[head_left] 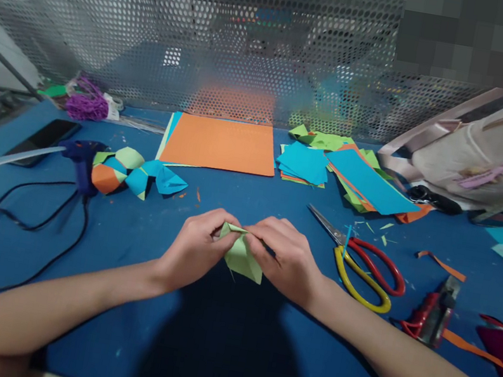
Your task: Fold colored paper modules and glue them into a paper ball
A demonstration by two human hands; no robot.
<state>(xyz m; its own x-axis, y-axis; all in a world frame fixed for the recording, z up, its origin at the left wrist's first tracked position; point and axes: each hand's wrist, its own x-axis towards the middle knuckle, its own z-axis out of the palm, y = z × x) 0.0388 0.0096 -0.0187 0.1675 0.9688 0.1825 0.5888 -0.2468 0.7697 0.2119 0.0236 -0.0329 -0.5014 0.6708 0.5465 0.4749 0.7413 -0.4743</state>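
Observation:
A light green piece of paper (245,261), partly folded along its upper edge, is held between both hands above the blue table. My left hand (200,241) pinches its upper left part, thumb pressed on the fold. On the other side my right hand (286,255) grips the upper right edge with thumb and fingertips. The lower part of the sheet hangs free below the fingers. Scissors (357,264) with red and yellow handles lie just right of my right hand. To the left sit folded paper shapes (138,175) in blue, green and orange.
A glue gun (84,164) with a black cord and a phone (45,138) lie left. At the back are orange sheets (223,145), blue squares (304,162) and paper strips (371,179) against a perforated metal panel (257,41). A red cutter (433,315) and beige bag (481,143) stand right.

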